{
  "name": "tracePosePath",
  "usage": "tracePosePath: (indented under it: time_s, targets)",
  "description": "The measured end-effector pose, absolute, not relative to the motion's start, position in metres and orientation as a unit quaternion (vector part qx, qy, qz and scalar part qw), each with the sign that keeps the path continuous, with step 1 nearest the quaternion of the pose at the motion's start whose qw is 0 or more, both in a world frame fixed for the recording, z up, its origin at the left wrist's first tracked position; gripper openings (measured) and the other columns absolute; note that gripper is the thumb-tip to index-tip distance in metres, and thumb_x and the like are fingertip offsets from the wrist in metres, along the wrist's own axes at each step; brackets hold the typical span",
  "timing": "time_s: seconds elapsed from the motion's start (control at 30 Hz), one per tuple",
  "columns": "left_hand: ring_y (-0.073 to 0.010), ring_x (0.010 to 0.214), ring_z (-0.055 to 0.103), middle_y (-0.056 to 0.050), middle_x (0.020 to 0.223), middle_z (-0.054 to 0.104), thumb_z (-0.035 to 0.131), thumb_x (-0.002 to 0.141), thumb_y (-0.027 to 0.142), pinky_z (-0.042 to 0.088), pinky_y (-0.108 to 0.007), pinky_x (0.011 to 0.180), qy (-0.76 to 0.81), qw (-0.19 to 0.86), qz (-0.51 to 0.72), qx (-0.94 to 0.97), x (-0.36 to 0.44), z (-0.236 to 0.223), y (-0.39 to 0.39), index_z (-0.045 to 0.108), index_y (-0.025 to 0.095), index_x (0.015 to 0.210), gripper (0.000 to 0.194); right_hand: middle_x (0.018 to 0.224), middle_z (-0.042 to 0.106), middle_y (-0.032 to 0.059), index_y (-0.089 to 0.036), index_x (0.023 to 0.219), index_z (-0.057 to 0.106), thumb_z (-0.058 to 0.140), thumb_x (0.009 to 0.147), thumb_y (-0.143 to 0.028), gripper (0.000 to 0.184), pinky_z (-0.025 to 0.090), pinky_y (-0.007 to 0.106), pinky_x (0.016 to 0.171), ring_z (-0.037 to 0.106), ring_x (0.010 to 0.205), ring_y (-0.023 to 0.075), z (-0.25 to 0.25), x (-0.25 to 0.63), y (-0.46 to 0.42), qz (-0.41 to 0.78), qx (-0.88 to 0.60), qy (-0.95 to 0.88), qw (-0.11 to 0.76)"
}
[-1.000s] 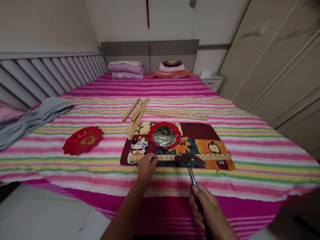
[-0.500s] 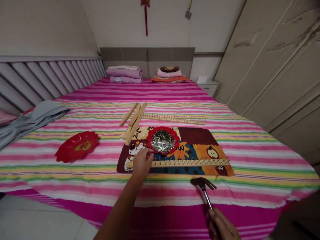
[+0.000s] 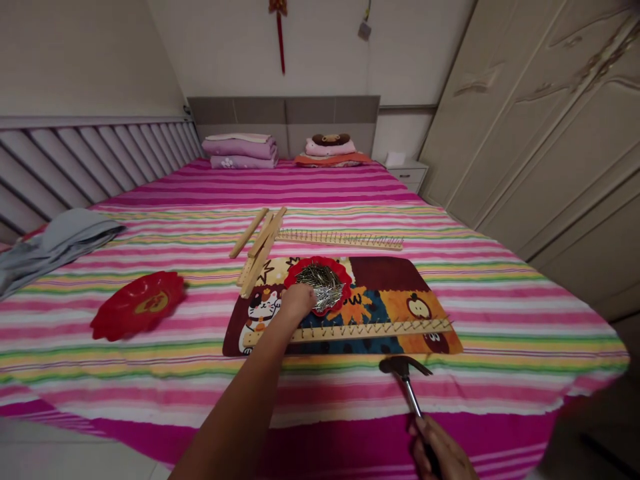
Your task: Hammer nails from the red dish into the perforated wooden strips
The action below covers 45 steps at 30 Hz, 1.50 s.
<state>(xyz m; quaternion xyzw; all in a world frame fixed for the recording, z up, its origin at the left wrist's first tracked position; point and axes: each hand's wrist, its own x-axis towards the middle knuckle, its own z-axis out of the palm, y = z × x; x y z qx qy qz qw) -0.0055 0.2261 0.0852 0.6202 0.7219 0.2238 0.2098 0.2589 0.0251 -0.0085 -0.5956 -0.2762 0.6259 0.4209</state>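
My left hand (image 3: 299,300) is at the near left rim of a red scalloped dish (image 3: 346,283) filled with nails (image 3: 327,287). Its fingers are curled together, and whatever is between the fingertips is hidden. Around the handle of a claw hammer (image 3: 411,393), my right hand (image 3: 440,450) is closed at the lower right. The hammer's head hovers or rests just in front of the patterned mat (image 3: 390,270); I cannot tell which. A wooden strip (image 3: 370,330) with a row of nails standing in it lies across the mat, its left part behind my left forearm.
Several bare wooden strips (image 3: 260,250) lie loosely piled behind the mat. Another nail-studded strip (image 3: 345,240) is beyond the dish. To the left are a red tray (image 3: 135,303) and grey clothing (image 3: 75,237). Everything lies on a striped bedsheet (image 3: 175,387).
My left hand has moved from above the wooden strip up to the dish of nails. My right hand still holds the hammer in nearly the same place. The view has shifted slightly.
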Motion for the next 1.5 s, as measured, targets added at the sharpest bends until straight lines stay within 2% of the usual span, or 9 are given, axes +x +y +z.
tracePosePath:
  time_s: [0.13,0.27,0.33,0.57,0.83,1.23,1.37,1.5]
  targets:
    - [-0.0129,0.061,0.057,0.001,0.064,0.066,0.061,0.064,0.017,0.038,-0.022,0.060,0.688,0.263,0.299,0.606,-0.022,0.090,0.216,0.067,0.021,0.067,0.008,0.044,0.040,-0.0086,-0.021,0.076,0.051,0.055,0.072,-0.064,0.043,0.011,0.015,0.031,0.018,0.032,0.0027,-0.015,0.261,0.026,0.631,-0.588,-0.273,0.426]
    - [-0.0120,0.059,0.054,0.002,0.060,0.063,0.063,0.061,0.025,0.039,-0.022,0.060,0.668,0.308,0.433,0.521,-0.040,0.092,0.194,0.065,0.019,0.065,0.007,0.044,0.041,-0.0087,-0.021,0.076,0.051,0.055,0.072,-0.063,0.043,0.010,0.014,0.030,0.019,0.031,0.0020,-0.015,0.260,0.026,0.633,-0.583,-0.269,0.432]
    - [-0.0120,0.059,0.054,0.002,0.060,0.063,0.064,0.060,0.028,0.038,-0.022,0.058,0.679,0.308,0.450,0.491,-0.046,0.088,0.177,0.064,0.019,0.065,0.010,0.045,0.041,-0.0088,-0.021,0.077,0.050,0.055,0.073,-0.062,0.042,0.010,0.014,0.031,0.020,0.031,0.0017,-0.013,0.259,0.026,0.633,-0.584,-0.269,0.430]
    - [-0.0114,0.059,0.054,0.005,0.058,0.060,0.060,0.064,0.032,0.036,-0.021,0.056,0.732,0.298,0.397,0.466,-0.049,0.062,0.134,0.064,0.020,0.067,0.013,0.046,0.042,-0.0086,-0.021,0.078,0.049,0.055,0.073,-0.062,0.042,0.014,0.014,0.030,0.021,0.032,0.0023,-0.005,0.257,0.025,0.630,-0.589,-0.276,0.424]
    - [-0.0111,0.062,0.058,0.005,0.064,0.066,0.061,0.067,0.026,0.040,-0.021,0.060,0.751,0.264,0.362,0.485,-0.043,0.062,0.134,0.066,0.021,0.069,0.006,0.046,0.042,-0.0086,-0.021,0.079,0.049,0.057,0.073,-0.061,0.041,0.015,0.014,0.028,0.023,0.031,0.0028,-0.010,0.259,0.025,0.628,-0.590,-0.274,0.427]
    - [-0.0112,0.064,0.057,0.003,0.067,0.066,0.058,0.073,0.025,0.039,-0.022,0.062,0.747,0.238,0.344,0.517,-0.041,0.052,0.133,0.065,0.021,0.073,0.009,0.046,0.042,-0.0089,-0.020,0.078,0.051,0.056,0.072,-0.063,0.044,0.014,0.015,0.029,0.022,0.031,0.0026,-0.013,0.261,0.025,0.634,-0.592,-0.273,0.416]
    - [-0.0121,0.072,0.056,0.001,0.074,0.065,0.057,0.074,0.020,0.039,-0.023,0.068,0.729,0.181,0.332,0.570,-0.040,0.050,0.131,0.065,0.020,0.072,0.008,0.046,0.041,-0.0092,-0.021,0.078,0.050,0.054,0.075,-0.062,0.041,0.014,0.015,0.030,0.022,0.031,0.0028,-0.004,0.256,0.023,0.628,-0.593,-0.289,0.412]
    - [-0.0139,0.079,0.057,-0.001,0.079,0.066,0.055,0.076,0.017,0.040,-0.025,0.072,0.711,0.145,0.331,0.602,-0.040,0.046,0.127,0.064,0.019,0.073,0.010,0.048,0.042,-0.0086,-0.022,0.079,0.049,0.052,0.075,-0.062,0.041,0.014,0.016,0.029,0.024,0.032,0.0037,0.027,0.237,0.024,0.645,-0.588,-0.308,0.378]
